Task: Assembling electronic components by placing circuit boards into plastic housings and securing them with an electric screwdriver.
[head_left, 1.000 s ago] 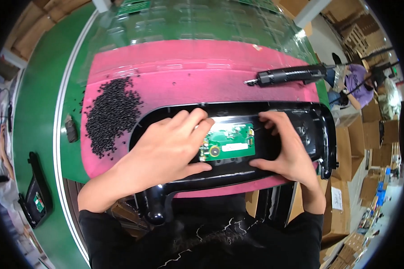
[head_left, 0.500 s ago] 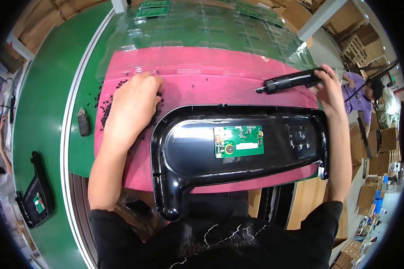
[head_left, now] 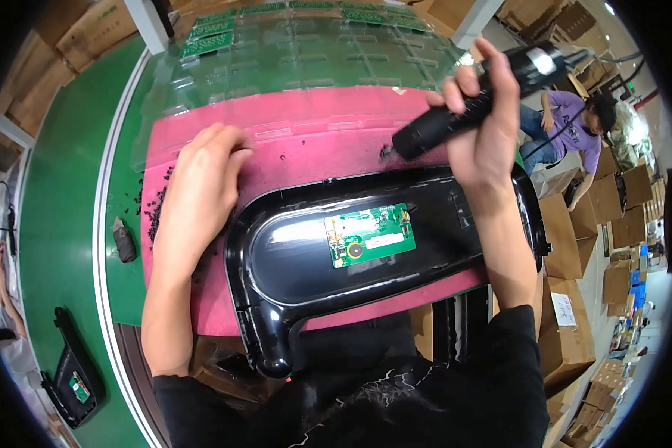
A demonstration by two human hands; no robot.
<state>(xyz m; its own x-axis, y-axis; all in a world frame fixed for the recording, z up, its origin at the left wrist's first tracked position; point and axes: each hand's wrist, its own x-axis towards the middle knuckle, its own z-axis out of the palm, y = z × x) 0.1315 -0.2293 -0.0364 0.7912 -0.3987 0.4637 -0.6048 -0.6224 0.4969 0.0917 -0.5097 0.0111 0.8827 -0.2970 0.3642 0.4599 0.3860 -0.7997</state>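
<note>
My right hand (head_left: 481,127) is wrapped round a black electric screwdriver (head_left: 444,128), lifted above the far right part of the housing, its tip pointing left and down. My left hand (head_left: 210,168) is over the pink mat beside a scatter of small black screws (head_left: 157,213). Its fingers are curled together and slightly blurred; whatever they hold is hidden. A glossy black plastic housing (head_left: 291,280) lies between my forearms, its curved leg toward me. Inside it sits a green circuit board (head_left: 384,224) with a white label and a round part.
Beneath the housing is a pink mat (head_left: 336,104). A clear plastic tray (head_left: 306,56) with several green boards stands beyond it. On the left are a dark wrapped lump (head_left: 125,243) and another black housing (head_left: 75,373). Cardboard boxes (head_left: 567,321) and a person in purple (head_left: 571,123) are at right.
My right hand has raised the screwdriver and brought it leftward, over the housing. My left hand has shifted slightly, staying by the screws. The whole view has turned a little.
</note>
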